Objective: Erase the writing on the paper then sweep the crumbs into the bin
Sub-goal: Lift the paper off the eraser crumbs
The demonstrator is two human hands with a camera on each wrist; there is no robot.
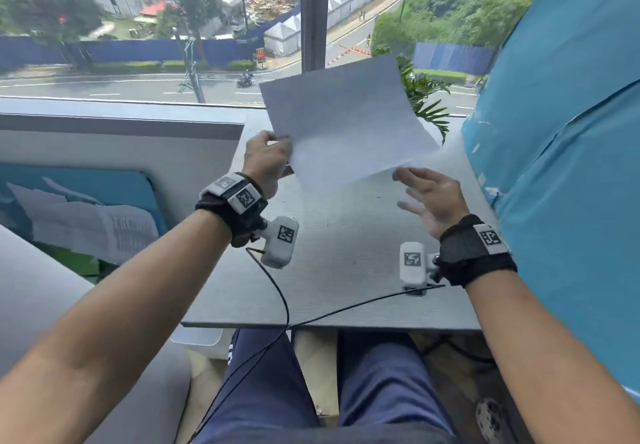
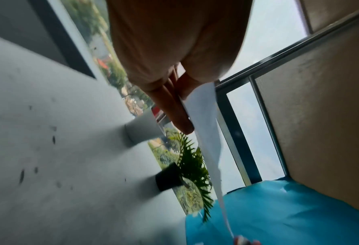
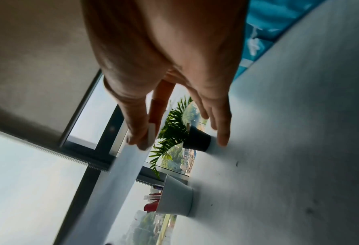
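A blank-looking white paper [image 1: 346, 125] is lifted off the grey table [image 1: 346, 270] and tilted up toward the window. My left hand [image 1: 273, 153] pinches its left edge, thumb on one face and fingers [image 2: 174, 112] on the other. My right hand [image 1: 426, 194] is at the lower right corner, and in the right wrist view its thumb [image 3: 136, 131] and forefinger pinch the paper [image 3: 119, 174] while the other fingers stay spread. Small dark crumbs [image 2: 22, 175] lie scattered on the tabletop. No writing shows on the side facing me.
A potted plant [image 3: 197, 140] in a black pot and a white cup [image 3: 174, 199] of pens stand at the table's far edge by the window. Blue sheeting [image 1: 554, 166] rises on the right. A white container's rim [image 1: 197, 336] shows under the table's front left.
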